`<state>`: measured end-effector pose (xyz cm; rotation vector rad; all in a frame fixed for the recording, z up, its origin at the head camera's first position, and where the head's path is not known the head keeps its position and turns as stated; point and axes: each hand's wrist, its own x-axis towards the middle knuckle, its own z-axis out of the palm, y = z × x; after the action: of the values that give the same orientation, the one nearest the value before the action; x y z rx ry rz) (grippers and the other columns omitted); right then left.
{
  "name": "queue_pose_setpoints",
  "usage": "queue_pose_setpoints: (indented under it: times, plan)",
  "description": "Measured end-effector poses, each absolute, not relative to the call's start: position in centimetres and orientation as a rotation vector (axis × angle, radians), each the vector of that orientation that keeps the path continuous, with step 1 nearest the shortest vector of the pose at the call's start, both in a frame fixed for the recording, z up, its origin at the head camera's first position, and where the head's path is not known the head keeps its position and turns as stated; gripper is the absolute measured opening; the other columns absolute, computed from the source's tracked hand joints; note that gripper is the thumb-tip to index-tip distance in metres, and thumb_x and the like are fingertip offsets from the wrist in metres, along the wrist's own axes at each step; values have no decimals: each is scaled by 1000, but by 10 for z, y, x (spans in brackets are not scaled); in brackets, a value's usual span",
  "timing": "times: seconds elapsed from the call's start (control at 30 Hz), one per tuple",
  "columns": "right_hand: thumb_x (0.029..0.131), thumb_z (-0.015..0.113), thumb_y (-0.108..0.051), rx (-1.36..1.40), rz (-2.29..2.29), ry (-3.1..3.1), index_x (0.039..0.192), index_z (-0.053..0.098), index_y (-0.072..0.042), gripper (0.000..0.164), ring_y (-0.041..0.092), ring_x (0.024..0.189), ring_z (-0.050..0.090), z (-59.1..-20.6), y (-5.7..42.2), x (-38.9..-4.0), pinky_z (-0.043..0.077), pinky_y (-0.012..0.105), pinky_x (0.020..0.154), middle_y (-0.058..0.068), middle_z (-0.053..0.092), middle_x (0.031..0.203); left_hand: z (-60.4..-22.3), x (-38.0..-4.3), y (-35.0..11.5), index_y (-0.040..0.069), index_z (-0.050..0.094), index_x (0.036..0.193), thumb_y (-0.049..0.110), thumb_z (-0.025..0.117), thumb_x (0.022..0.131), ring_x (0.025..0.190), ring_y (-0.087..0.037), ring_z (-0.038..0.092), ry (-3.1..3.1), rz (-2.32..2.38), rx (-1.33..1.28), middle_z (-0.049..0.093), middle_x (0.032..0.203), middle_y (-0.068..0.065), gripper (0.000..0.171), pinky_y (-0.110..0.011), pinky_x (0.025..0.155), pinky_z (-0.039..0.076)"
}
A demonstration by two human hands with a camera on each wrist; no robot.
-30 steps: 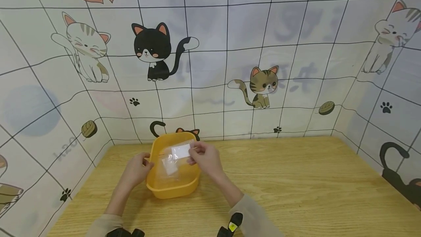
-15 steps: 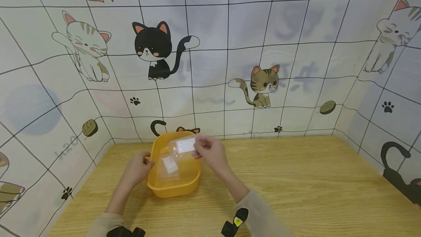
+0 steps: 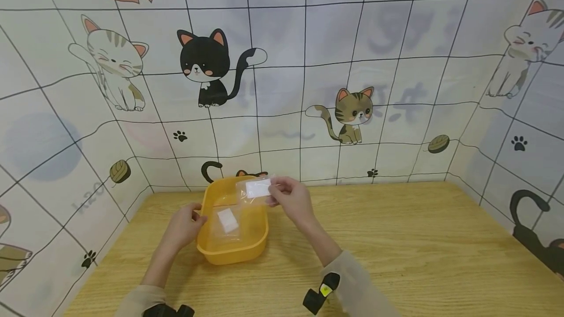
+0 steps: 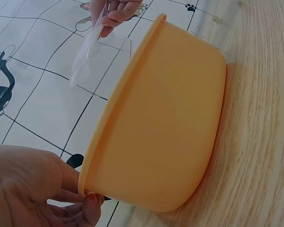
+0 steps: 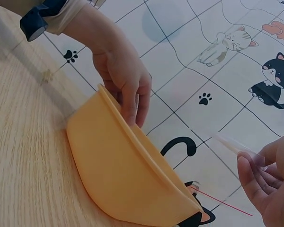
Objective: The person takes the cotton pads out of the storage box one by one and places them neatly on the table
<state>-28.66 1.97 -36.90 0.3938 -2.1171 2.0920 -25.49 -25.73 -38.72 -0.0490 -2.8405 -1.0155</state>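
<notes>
A yellow plastic basin [image 3: 231, 254] stands on the table. My left hand [image 3: 182, 224] grips its left rim, thumb and fingers on either side of the wall, as the left wrist view shows with the basin side [image 4: 156, 118] filling the middle. Over the basin's far right rim, my right hand [image 3: 294, 199] pinches the edge of a clear plastic bag [image 3: 257, 189] with a white patch. In the right wrist view that bag [image 5: 232, 144] appears nearly edge-on. Another clear bag [image 3: 227, 220], with a white patch and a thin red line along its top, is at the basin, partly rising above the rim.
The wood-grain table [image 3: 374, 243] stretches away to the right of the basin. Behind it and at both sides hangs a white gridded cloth [image 3: 282, 87] printed with cats. The basin stands close to the back cloth.
My right hand has moved to the right and slightly up, carrying the pinched bag away from the other one. The left hand and the basin have stayed in place.
</notes>
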Motion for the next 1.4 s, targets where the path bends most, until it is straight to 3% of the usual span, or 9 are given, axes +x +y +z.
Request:
queue_pose_setpoints:
  times: [0.23,0.5,1.23,1.4]
  plan:
    - [91,67,5,385,2127,-2034,107,67,11,17,14,65,67,-367,26,-292,60,34,65,23,70,87,-386,-254,-257,-17,55,124,5,62,95,79,-25,56,-2840,-1026,-50,61,90,-14,37,-35,63,48]
    - [92,67,3,347,2110,-2060,110,67,10,19,21,69,70,-366,34,-297,60,35,66,22,70,91,-386,-253,-257,-17,54,125,6,62,96,82,-26,57,-2854,-1026,-31,62,92,-16,38,-35,64,50]
    - [94,66,1,234,2107,-2082,112,67,9,20,17,70,70,-379,59,-308,60,36,70,26,69,96,-386,-254,-257,-17,54,125,5,62,96,77,-24,55,-2860,-1014,-44,60,89,-14,37,-33,61,48]
    - [94,67,0,212,2093,-2090,112,68,8,20,16,69,70,-380,64,-310,60,36,70,22,70,94,-385,-254,-257,-18,55,123,3,62,95,77,-24,55,-2847,-1027,-55,60,87,-14,36,-34,62,49]
